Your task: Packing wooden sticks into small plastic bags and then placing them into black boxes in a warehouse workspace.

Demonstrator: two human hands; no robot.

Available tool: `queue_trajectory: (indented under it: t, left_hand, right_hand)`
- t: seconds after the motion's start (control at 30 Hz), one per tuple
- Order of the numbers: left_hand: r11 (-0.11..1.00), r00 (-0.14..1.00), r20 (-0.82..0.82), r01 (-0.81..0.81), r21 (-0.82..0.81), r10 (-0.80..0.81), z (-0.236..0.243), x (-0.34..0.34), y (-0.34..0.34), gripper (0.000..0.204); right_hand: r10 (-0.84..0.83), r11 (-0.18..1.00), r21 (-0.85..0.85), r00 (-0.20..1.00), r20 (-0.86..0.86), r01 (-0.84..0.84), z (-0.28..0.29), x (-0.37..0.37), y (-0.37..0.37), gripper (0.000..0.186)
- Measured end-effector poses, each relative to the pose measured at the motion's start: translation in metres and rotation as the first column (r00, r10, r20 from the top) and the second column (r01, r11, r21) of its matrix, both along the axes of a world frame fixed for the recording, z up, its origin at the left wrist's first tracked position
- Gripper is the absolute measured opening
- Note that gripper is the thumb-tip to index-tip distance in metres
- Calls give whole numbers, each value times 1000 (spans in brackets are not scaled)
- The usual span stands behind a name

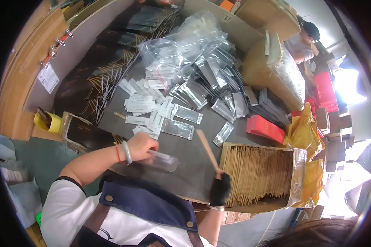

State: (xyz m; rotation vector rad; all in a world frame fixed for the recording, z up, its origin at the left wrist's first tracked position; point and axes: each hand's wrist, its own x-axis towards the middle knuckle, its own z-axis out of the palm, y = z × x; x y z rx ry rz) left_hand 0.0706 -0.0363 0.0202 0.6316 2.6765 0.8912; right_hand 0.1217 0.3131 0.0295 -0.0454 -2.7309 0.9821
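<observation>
My left hand [142,146], with bracelets at the wrist, grips a clear plastic sleeve [163,162], blurred by motion, over the grey table [173,183]. A flat wooden stick [207,148] stands out from my right hand [219,187], which wears a black glove, beside an open cardboard box [294,185] packed with thin wooden sticks [255,173]. Ahead lie white paper packets [140,105] and silvery packets [181,127]. Behind them is a heap of clear plastic bags [193,33].
Dark printed packages [90,82] line the left side, near a yellow container [45,125]. Red packs [266,129], yellow bags [301,127] and a cardboard carton [255,66] crowd the right. Another person [301,49] is beyond the partition at the back right.
</observation>
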Motion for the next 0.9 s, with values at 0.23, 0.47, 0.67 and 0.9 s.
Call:
queue_trajectory:
  t: [0.23,0.47,0.67,0.9]
  left_hand:
    - [967,939,-236,-253,15,249,11,66,-58,63]
    - [981,958,-238,-180,-69,159,3,71,-47,74]
    - [978,962,-241,-165,-128,130,-1,71,-42,75]
    - [985,917,-379,-160,-68,123,-19,55,-31,47]
  right_hand:
    - [485,848,28,797,359,-529,-16,-13,-72,25]
    - [651,748,71,750,116,-660,-42,-25,-123,24]
    - [391,920,-88,904,173,-382,-54,-18,-117,8]
    - [587,785,-278,808,48,-554,-39,-12,-180,38]
